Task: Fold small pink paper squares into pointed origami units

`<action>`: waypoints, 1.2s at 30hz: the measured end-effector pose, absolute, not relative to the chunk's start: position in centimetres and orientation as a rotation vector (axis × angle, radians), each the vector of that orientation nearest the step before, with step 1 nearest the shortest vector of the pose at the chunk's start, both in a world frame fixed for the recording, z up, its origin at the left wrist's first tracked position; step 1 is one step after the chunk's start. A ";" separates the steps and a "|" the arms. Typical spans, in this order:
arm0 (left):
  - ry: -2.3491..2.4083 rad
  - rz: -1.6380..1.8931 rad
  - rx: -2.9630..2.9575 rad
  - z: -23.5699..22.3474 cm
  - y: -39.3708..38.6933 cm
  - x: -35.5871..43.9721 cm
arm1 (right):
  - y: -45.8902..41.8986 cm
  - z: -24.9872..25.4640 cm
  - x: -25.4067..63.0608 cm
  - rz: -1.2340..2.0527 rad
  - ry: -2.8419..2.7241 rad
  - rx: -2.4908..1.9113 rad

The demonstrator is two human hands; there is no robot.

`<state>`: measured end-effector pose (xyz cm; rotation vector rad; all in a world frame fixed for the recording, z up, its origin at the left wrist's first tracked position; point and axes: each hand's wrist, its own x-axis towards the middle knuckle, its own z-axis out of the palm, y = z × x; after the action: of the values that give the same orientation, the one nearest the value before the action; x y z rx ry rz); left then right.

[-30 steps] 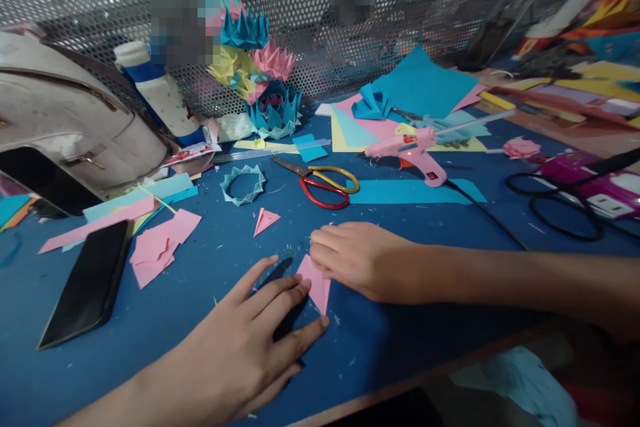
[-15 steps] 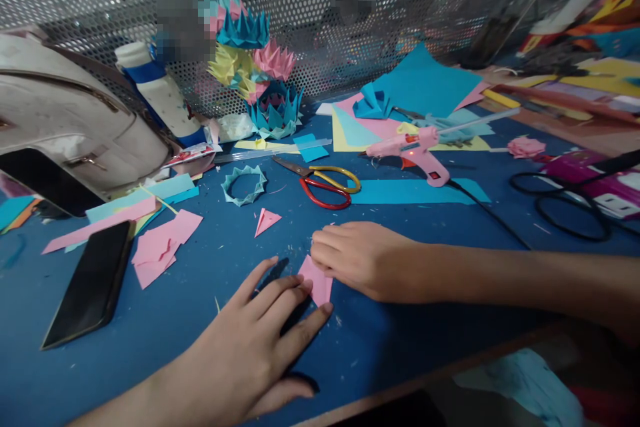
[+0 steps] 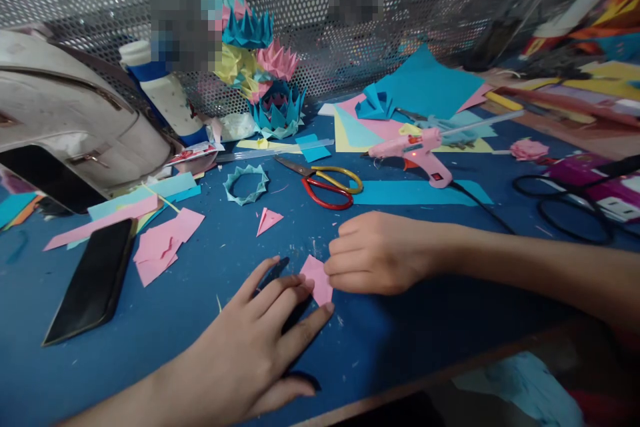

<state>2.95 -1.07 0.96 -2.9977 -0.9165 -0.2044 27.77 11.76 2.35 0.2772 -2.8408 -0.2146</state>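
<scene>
A small folded piece of pink paper (image 3: pixel 318 275) lies flat on the blue table. My left hand (image 3: pixel 267 330) is spread over the table, two fingertips touching the paper's left and lower edges. Curled at the paper's right edge, my right hand (image 3: pixel 377 253) has its fingertips on it; the thumb is hidden. A small folded pink triangle (image 3: pixel 269 220) sits just beyond. Farther back are a pale blue paper ring (image 3: pixel 245 185) and scissors (image 3: pixel 327 185) with one red and one yellow handle.
A pink glue gun (image 3: pixel 417 153) rests over a blue paper strip (image 3: pixel 420 192), its cord trailing right. To the left lie pink paper pieces (image 3: pixel 163 247) and a phone (image 3: pixel 93 283). Paper lotus-like flowers (image 3: pixel 277 110), a bottle (image 3: pixel 163 93) and a bag (image 3: pixel 65 107) stand behind.
My right hand has shifted a little right and away from me, uncovering more of the pink paper's right side. My left hand stays in place.
</scene>
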 end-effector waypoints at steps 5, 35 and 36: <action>-0.935 -0.197 -3.005 0.9 -1.2 2.9 | 11.4 2.4 27.1 -0.239 -2.822 0.300; -0.883 -0.267 -2.949 1.4 -0.9 3.1 | 12.8 2.5 27.8 0.057 -2.925 0.168; -0.874 -0.274 -2.947 1.4 -0.9 3.0 | 13.0 2.6 27.9 0.070 -2.936 0.159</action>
<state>3.05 -0.87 1.41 -2.9472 -0.8743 -0.2738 27.89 12.97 2.55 0.1592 -2.9362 0.0702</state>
